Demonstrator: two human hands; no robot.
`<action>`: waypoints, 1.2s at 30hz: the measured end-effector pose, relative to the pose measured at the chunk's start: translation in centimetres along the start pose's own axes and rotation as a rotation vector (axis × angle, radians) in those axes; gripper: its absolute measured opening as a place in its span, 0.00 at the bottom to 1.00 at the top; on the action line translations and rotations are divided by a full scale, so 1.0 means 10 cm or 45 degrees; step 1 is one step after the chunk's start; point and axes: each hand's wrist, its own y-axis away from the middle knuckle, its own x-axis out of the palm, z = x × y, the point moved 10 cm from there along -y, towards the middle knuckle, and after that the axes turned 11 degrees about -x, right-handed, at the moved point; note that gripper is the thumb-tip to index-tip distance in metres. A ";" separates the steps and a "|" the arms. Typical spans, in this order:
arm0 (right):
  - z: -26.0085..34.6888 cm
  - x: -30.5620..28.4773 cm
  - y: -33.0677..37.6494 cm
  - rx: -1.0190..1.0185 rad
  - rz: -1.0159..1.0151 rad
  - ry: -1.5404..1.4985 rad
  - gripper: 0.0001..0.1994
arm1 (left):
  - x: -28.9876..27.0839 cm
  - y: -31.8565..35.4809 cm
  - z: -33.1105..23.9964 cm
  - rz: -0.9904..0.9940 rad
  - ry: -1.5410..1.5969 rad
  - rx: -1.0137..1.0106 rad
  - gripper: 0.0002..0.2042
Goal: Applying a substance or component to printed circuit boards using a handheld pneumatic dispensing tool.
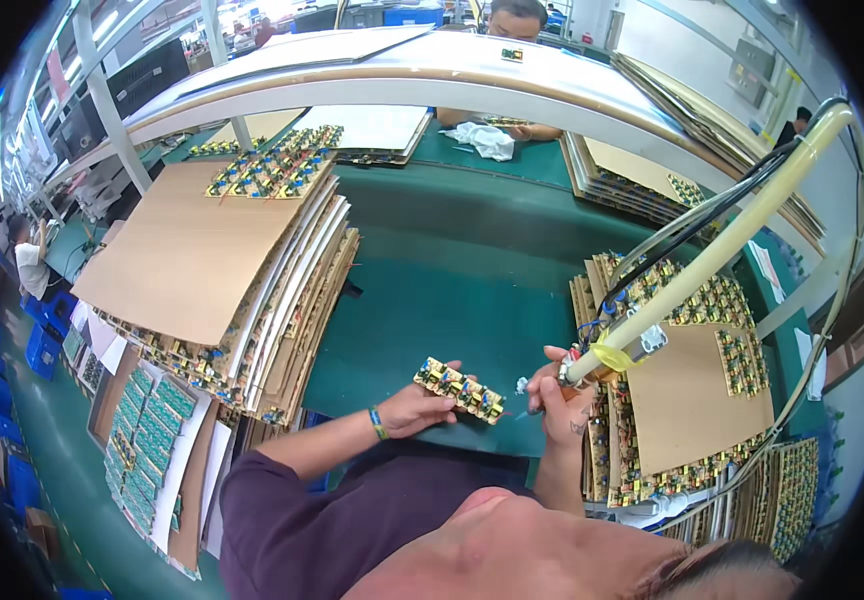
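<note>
My left hand (417, 408) is closed on the edge of a strip of circuit boards (460, 390), with yellow, blue and black components on its top. The strip is tilted a little above the green work surface (432, 310). To its right, my right hand (559, 400) is curled beside the lower end of a cream tube (712, 240). A small pale, clear piece (522, 385) shows by its fingertips. What those fingers grip is partly hidden, and I cannot name it. A yellow wrap (610, 357) sits near the tube's end.
Tall stacks of cardboard sheets (182, 250) and circuit boards flank me, with more boards on the right stack (742, 362). A white shelf (372, 85) crosses ahead. Behind it a person's hand (522, 131) is near a white cloth (482, 140). Cables (692, 225) run along the tube.
</note>
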 end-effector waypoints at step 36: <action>-0.02 0.58 -0.23 -0.085 0.324 -0.137 0.26 | -0.07 -0.01 0.13 -0.061 0.115 0.106 0.32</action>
